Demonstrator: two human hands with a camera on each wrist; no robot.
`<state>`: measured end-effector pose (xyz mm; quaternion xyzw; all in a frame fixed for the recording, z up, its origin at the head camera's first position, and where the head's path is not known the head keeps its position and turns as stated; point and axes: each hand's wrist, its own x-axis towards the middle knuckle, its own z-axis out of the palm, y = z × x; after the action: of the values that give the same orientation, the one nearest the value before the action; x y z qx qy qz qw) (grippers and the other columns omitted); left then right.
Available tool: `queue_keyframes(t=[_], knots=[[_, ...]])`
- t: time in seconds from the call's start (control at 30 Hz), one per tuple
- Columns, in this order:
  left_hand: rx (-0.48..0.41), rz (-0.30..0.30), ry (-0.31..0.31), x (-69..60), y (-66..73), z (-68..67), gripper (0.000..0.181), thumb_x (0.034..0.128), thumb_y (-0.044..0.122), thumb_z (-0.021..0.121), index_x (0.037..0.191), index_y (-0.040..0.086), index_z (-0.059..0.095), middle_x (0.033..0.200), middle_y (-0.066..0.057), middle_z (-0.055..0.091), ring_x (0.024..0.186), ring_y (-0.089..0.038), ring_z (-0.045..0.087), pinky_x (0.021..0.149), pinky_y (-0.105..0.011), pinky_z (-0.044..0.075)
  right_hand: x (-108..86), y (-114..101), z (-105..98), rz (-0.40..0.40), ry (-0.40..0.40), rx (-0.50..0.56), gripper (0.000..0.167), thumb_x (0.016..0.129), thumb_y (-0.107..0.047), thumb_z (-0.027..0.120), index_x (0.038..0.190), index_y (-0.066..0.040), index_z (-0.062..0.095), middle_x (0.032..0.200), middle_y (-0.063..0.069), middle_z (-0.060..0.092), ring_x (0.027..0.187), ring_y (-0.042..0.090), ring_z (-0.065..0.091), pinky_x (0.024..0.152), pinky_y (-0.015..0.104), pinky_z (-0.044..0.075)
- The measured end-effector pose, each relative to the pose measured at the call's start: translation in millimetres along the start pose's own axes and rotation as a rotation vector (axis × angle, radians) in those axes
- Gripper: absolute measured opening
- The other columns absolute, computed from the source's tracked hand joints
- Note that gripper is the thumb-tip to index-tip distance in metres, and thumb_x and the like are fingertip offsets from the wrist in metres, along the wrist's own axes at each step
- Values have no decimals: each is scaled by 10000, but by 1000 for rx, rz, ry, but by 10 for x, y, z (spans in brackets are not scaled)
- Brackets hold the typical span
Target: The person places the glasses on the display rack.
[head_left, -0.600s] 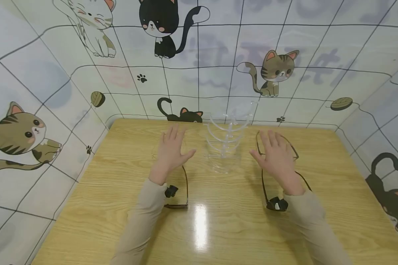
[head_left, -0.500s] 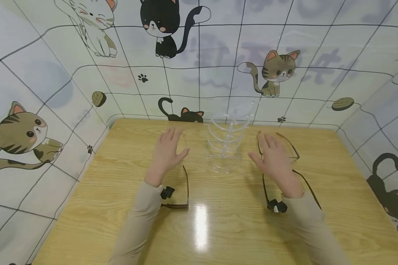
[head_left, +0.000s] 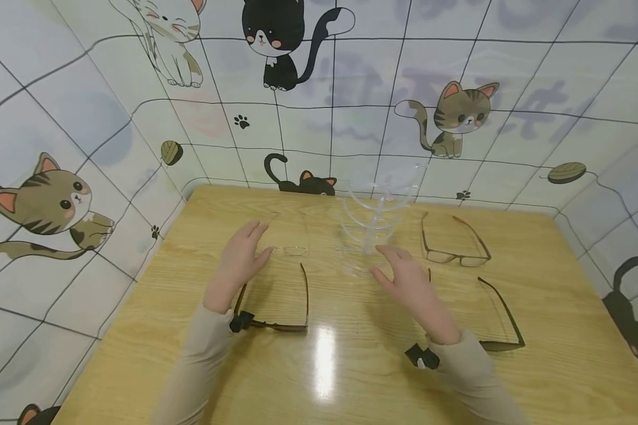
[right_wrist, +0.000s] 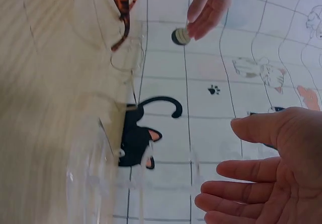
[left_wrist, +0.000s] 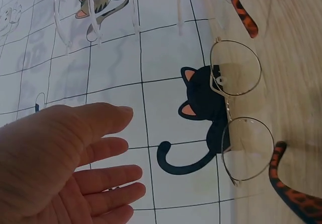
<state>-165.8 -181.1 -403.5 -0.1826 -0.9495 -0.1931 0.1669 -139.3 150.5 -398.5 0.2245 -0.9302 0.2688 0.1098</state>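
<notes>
My left hand (head_left: 236,265) hovers with relaxed fingers at the left side of the wire-rimmed eyeglasses (head_left: 295,251); it holds nothing. Below it lie dark-framed eyeglasses (head_left: 282,327), partly covered by the wrist; their tortoiseshell temple tips (left_wrist: 244,20) show in the left wrist view. My right hand (head_left: 408,283), fingers extended and apart, is in front of the lower right of a clear tiered display stand (head_left: 374,218). Whether it touches the stand cannot be told. My right forearm hides part of another dark-framed pair of eyeglasses (head_left: 502,346).
Brown-framed eyeglasses (head_left: 459,260) lie at the back right, temples pointing to the wall. A cat-patterned sheet (head_left: 369,88) rises along the back and sides of the wooden table (head_left: 361,378). Small black devices (head_left: 422,357) sit at both wrists.
My left hand has moved left and nearer, uncovering the wire-rimmed eyeglasses. My right hand has shifted left toward the stand, exposing the brown-framed pair. The head view has turned slightly.
</notes>
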Motion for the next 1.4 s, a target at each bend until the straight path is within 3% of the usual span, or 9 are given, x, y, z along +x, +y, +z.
queue_keyframes(t=[0.43,0.63,1.03,1.4], knots=[[-1,-161,-123,-419,-247,42,443,872,121,668,1232,-95,528,1212,-294,539,1121,-432,507,926,-522,445,34,-244,511,-82,-129,129,414,875,-151,670,1212,63,558,1200,222,584,1135,383,525,939,497,451],[-46,-206,-164,-546,-288,54,367,888,108,637,1184,-94,560,1165,-281,571,1088,-431,531,869,-523,479,53,-346,695,-146,-139,185,373,857,-108,678,1174,63,579,1160,203,613,1095,351,566,926,460,472],[-169,-197,-238,-751,-379,108,305,868,25,631,1126,-131,590,1085,-268,621,1001,-399,596,840,-490,504,31,-462,996,-146,-171,248,335,853,-81,674,1142,68,593,1108,193,636,1002,313,611,857,425,515],[-335,-197,-220,-853,-443,119,224,855,-8,637,1047,-124,629,926,-199,671,806,-286,647,718,-418,544,17,-472,1160,-20,-241,491,306,844,-20,669,1106,85,552,862,139,663,768,242,646,682,261,549]])
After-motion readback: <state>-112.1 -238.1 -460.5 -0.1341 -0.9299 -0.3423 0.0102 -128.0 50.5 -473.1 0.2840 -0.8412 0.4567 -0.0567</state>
